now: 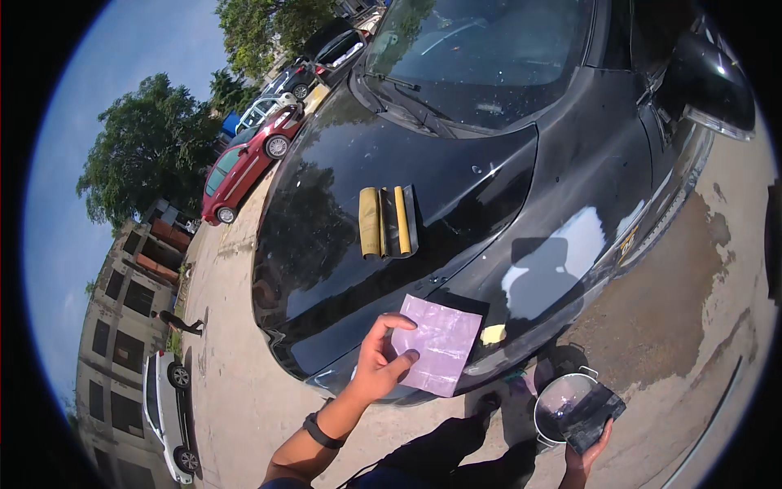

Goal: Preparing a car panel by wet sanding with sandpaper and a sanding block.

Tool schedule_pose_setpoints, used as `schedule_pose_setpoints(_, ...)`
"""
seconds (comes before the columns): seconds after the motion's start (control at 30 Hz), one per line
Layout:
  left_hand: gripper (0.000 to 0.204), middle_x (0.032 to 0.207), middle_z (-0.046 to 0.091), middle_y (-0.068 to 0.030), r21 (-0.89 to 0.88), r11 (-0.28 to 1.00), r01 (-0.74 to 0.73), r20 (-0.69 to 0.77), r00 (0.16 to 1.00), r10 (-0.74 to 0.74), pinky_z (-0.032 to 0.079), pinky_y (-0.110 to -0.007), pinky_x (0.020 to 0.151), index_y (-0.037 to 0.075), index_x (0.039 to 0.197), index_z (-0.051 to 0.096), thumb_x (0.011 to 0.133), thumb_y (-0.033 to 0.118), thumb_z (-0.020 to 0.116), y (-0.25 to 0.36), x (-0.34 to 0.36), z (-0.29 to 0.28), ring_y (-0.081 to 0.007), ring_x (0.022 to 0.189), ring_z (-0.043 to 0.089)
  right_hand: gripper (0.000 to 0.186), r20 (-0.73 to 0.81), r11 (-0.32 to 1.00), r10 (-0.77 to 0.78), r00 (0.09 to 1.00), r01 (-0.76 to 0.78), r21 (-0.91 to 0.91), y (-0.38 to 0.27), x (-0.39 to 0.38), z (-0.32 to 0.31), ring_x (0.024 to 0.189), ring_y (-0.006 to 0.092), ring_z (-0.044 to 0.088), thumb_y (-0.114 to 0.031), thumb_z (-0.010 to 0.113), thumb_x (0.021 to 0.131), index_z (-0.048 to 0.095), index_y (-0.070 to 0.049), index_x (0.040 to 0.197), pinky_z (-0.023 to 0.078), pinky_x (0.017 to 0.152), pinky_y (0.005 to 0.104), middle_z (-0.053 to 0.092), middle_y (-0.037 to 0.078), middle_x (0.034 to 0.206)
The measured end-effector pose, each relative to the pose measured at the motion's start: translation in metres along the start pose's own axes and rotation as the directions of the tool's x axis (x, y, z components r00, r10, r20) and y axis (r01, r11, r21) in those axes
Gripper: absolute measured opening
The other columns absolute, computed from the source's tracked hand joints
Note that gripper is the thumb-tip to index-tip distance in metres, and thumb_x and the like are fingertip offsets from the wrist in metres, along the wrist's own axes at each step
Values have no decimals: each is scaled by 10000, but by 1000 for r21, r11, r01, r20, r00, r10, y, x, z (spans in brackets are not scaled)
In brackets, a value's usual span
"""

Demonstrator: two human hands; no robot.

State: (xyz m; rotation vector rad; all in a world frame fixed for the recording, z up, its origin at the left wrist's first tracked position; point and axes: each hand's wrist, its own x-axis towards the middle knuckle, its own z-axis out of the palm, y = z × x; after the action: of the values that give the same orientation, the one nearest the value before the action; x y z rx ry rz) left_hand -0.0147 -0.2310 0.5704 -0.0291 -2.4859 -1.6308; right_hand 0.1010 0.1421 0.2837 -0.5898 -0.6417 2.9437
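Pressing a pale purple sheet [440,342] against the front edge of the black car's hood [342,204], the left hand [379,363] has its thumb and fingers spread narrowly over the sheet's left edge, so the sheet is pinned flat to the paint, not gripped. A dark band sits on that wrist. The sheet lies at the hood's lower front edge, just left of a small yellow sponge [493,333] that rests on the bodywork.

To do this rubbing step well, I would judge that the palm should stay flat and the pressure even, since the hood curves down here and a corner of the sheet could lift or fold. Short strokes along the curve would suit better than long ones across it.

Farther up the hood, well apart from the sheet, lie a few rolled sheets [388,222], tan and yellow on a dark one, side by side.

The right hand [588,456], low at the picture's edge, is closed on a dark folded piece [593,416], perhaps another abrasive sheet; the view is too bent there to be sure. It holds this over a round metal pot [560,407] standing on the wet concrete ground [700,326]. The pot's inside shines, possibly with water, though I cannot tell its level.
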Motion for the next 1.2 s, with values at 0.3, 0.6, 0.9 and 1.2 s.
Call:
schedule_pose_setpoints(0.3, 451, 1129, 558, -36, -402, 915, 20, -256, 957, -134, 456, -263, 894, 66, 1119, 592, 704, -110, 605, -34, 69, -186, -133, 1056, 563, 549, -25, 961, -250, 968, 245, -127, 33, -73, 115, 1308, 274, 590, -489, 616, 1002, 593, -150, 1433, 436, 1125, 508, 619, 46, 1458)
schedule_pose_setpoints(0.6, 436, 1409, 503, -153, 741, 669, 64, -352, 885, 305, 461, -408, 996, 89, 1184, 611, 772, -8, 718, -83, 83, -217, -326, 1204, 577, 617, -536, 982, 62, 842, 44, 184, 45, -126, 242, 1381, 298, 535, -545, 560, 1015, 537, -165, 1500, 413, 1145, 549, 560, 52, 1529)
schedule_pose_setpoints(0.9, 622, 1518, 478, -186, -246, 968, -36, 525, 835, 165, 428, -434, 1139, 56, 1507, 435, 980, 208, 727, -15, -32, -14, -325, 1409, 487, 662, -88, 1000, -4, 996, 5, 16, 51, -112, 215, 1331, 299, 573, -620, 477, 1049, 526, -112, 1470, 460, 1125, 468, 603, 78, 1449)
schedule_pose_setpoints(1.2, 859, 1509, 483, -244, -518, 736, 435, 609, 792, -39, 373, -408, 1173, -15, 1573, 331, 970, 457, 722, -33, -108, 131, -332, 1412, 477, 452, -103, 737, -227, 969, 101, -669, 66, -116, 194, 1163, 251, 657, -268, 549, 1078, 473, -71, 1477, 524, 1031, 419, 626, 96, 1337)
